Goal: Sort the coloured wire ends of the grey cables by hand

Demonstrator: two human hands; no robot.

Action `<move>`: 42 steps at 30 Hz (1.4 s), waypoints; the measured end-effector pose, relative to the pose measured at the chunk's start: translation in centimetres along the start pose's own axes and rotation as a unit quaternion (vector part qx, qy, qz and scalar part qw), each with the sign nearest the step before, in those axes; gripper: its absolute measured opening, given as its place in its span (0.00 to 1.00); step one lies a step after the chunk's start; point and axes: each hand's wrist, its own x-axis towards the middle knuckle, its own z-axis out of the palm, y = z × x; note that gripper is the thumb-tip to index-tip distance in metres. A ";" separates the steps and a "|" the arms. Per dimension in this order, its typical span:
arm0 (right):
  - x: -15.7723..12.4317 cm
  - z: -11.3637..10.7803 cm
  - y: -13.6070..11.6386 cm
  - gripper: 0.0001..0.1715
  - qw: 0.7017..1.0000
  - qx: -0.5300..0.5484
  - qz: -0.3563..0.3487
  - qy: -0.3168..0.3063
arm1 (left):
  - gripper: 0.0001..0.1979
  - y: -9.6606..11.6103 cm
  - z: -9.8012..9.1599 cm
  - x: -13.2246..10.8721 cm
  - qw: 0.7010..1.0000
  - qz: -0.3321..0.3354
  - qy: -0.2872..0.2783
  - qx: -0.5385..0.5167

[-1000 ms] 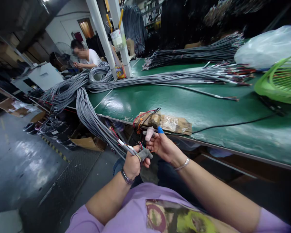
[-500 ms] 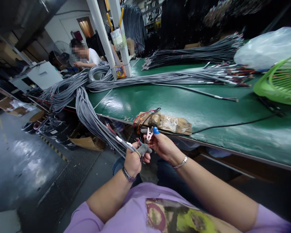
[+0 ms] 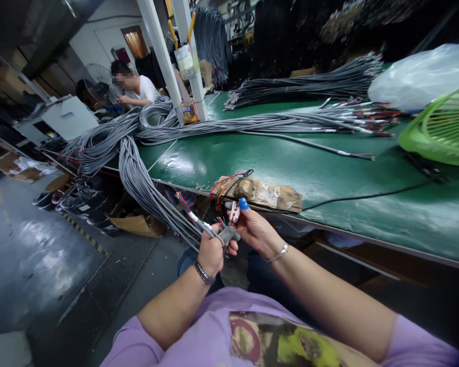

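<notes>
My left hand (image 3: pixel 210 253) is closed around gray cables (image 3: pixel 207 229). They are located just off the near edge of the green counter (image 3: pixel 252 155), in front of the person's body. A gray finger cover (image 3: pixel 228 234) is fitted on this hand. White sleeves and red wires show at one held cable end; thin coloured wires (image 3: pixel 222 222) fan out beside the finger cover.

My right hand (image 3: pixel 255 230) is set in a narrow pinch on a small pink-and-white clip (image 3: pixel 234 212), just beside the coloured wires. Whether the clip touches a wire cannot be determined at this size. A blue cover (image 3: pixel 244 204) is fitted on the right thumb.

A wooden board (image 3: pixel 281 196) lies along the near edge of the counter, just beyond the clip. A black cord (image 3: pixel 367 195) runs from it toward the right end. The hanging cable bundle (image 3: pixel 135 171) drops over the near edge at the left. A second gray bundle (image 3: pixel 268 124) extends lengthwise across the counter, its stripped ends toward the right; a darker bundle (image 3: pixel 298 87) lies along the far edge.
</notes>
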 end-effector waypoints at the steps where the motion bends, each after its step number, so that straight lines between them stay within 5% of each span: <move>1: 0.0 0.0 0.0 0.27 1.000 -0.002 0.000 -0.003 | 0.19 0.0 0.0 0.0 1.000 0.002 0.002 0.001; 11: -2.6 -2.2 1.0 0.26 0.997 -0.015 0.041 -0.070 | 0.17 -0.3 -0.9 -1.4 0.999 0.037 0.034 -0.004; 20: -4.1 -1.8 1.1 0.17 0.970 -0.224 -0.078 -0.045 | 0.15 -1.4 -1.3 -1.5 0.996 0.072 0.032 0.043; 24: -4.0 -1.9 1.2 0.19 0.975 -0.209 -0.067 -0.034 | 0.14 -1.4 -1.5 -1.9 0.996 0.075 0.035 0.029; 30: -3.5 -2.2 1.9 0.18 0.989 -0.134 0.006 -0.062 | 0.12 -0.5 -2.5 -2.1 0.997 0.041 -0.058 -0.014; 36: -2.0 -2.7 0.7 0.21 0.997 0.006 0.071 -0.013 | 0.11 0.4 -2.0 -2.0 0.995 0.074 -0.019 -0.067; 42: -1.2 -1.7 -0.2 0.23 0.992 -0.118 -0.042 -0.025 | 0.11 0.8 -0.7 -1.7 0.988 0.114 0.014 -0.100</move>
